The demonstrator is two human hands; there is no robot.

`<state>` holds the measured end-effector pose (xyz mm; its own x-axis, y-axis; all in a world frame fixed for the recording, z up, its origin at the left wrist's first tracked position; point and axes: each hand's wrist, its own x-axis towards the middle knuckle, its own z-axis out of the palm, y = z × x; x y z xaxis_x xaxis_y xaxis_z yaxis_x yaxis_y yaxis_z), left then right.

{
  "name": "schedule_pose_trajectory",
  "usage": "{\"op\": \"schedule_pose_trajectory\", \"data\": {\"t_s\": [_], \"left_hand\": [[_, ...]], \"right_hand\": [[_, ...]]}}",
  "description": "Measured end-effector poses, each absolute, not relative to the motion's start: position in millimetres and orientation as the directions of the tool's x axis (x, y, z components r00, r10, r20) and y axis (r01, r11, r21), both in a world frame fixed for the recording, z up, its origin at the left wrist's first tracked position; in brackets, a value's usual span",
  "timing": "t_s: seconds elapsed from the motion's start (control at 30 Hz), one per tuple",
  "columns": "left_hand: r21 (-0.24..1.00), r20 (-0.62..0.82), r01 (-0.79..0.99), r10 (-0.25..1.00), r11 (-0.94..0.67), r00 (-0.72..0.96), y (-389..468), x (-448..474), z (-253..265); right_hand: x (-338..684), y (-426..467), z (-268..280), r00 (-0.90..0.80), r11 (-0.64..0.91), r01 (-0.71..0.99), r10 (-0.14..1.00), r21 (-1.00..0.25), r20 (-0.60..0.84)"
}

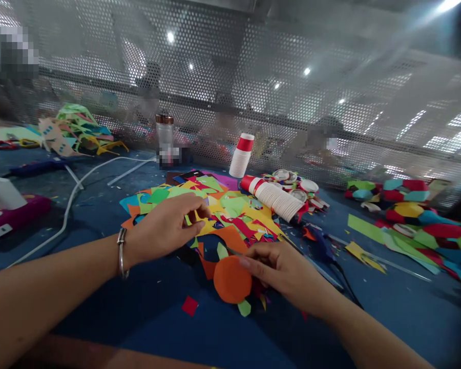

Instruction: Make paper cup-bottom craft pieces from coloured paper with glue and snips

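My right hand (282,269) pinches an orange disc (232,281) at its upper right edge, between thumb and fingers. The disc looks like paper or felt. Over the left part of a heap of coloured scraps (234,205) hovers my left hand (169,225), its fingers loosely bent, with a gap to the thumb and nothing visible in it. A cut orange piece (230,237) lies just behind the disc. Close by on the table are a small red square (190,306) and a light green scrap (245,308).
Behind the heap, one stack of paper cups (241,156) stands and another stack (274,197) lies. A blue glue gun (322,246) with a cord is at right, near colourful patched pieces (426,220). At left are a purple power strip (19,215) and a white cable (71,200).
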<state>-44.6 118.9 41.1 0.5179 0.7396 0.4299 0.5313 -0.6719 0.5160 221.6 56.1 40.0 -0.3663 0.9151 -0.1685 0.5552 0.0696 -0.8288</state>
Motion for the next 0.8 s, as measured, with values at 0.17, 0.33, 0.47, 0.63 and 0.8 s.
{"op": "schedule_pose_trajectory", "data": {"t_s": [0.17,0.33,0.47,0.63,0.8], "left_hand": [[0.490,0.308,0.574,0.746,-0.656,0.590,126,-46,36],[0.484,0.243,0.600,0.756,-0.637,0.607,114,-37,36],[0.388,0.291,0.611,0.721,-0.690,0.629,110,-34,30],[0.332,0.365,0.618,0.701,-0.713,0.613,122,-32,23],[0.366,0.268,0.648,0.743,-0.668,0.614,129,-21,24]], "right_hand": [[229,56,41,-0.341,0.185,0.646,0.938,-0.741,-0.063],[235,58,44,-0.380,0.255,0.765,0.920,-0.592,-0.094],[236,59,44,-0.377,0.289,0.802,0.924,-0.522,-0.067],[242,60,40,-0.348,0.287,0.828,0.937,-0.482,-0.039],[247,64,38,-0.333,0.274,0.845,0.942,-0.459,-0.050]]}}
